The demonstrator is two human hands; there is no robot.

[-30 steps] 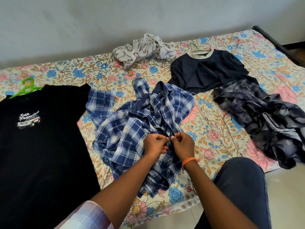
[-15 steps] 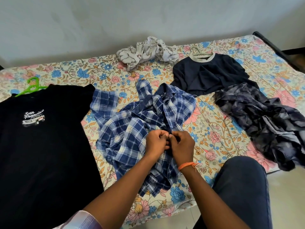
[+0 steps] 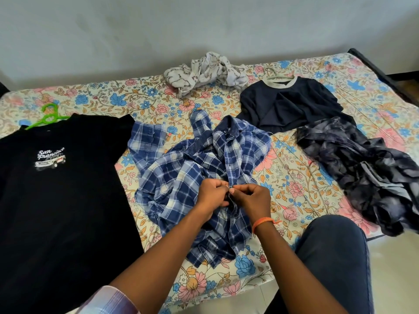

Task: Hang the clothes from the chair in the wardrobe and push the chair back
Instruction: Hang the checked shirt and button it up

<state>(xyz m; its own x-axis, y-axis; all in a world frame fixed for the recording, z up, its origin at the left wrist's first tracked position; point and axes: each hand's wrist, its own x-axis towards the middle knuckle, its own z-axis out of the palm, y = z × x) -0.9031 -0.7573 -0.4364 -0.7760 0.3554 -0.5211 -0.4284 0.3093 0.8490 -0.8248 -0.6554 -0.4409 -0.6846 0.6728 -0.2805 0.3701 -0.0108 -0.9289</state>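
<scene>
A blue plaid shirt point(image 3: 199, 177) lies rumpled at the centre of a bed with a floral sheet point(image 3: 294, 182), its collar toward 12 o'clock and its hem toward 6. Both hands meet on its front opening: the left hand point(image 3: 212, 196) pinches one edge of the placket and the right hand point(image 3: 254, 199), with an orange band at the wrist, pinches the other, fingertips closed tightly on the cloth and almost touching. The work looks like a button being done up or undone, though the button itself is too small to make out.

At 9 o'clock a black T-shirt point(image 3: 59, 196) lies flat with a green hanger point(image 3: 48, 115) at its neck. At 1 o'clock a navy top point(image 3: 290, 105) lies on a pale hanger point(image 3: 275, 74). At 3 o'clock sits a heap of dark patterned fabric point(image 3: 362, 171), and at 12 o'clock a crumpled white printed garment point(image 3: 204, 75). No wardrobe or chair is in view.

The shirt is probably light, soft and limp woven cotton; it folds wherever it lacks support and will not hold a shape. Buttons call for a fingertip pinch right at the placket. To lift it for hanging, the collar and shoulder seams near 12 o'clock are the best hold, since taking it by the hem or a sleeve would let the body drag and bunch.
</scene>
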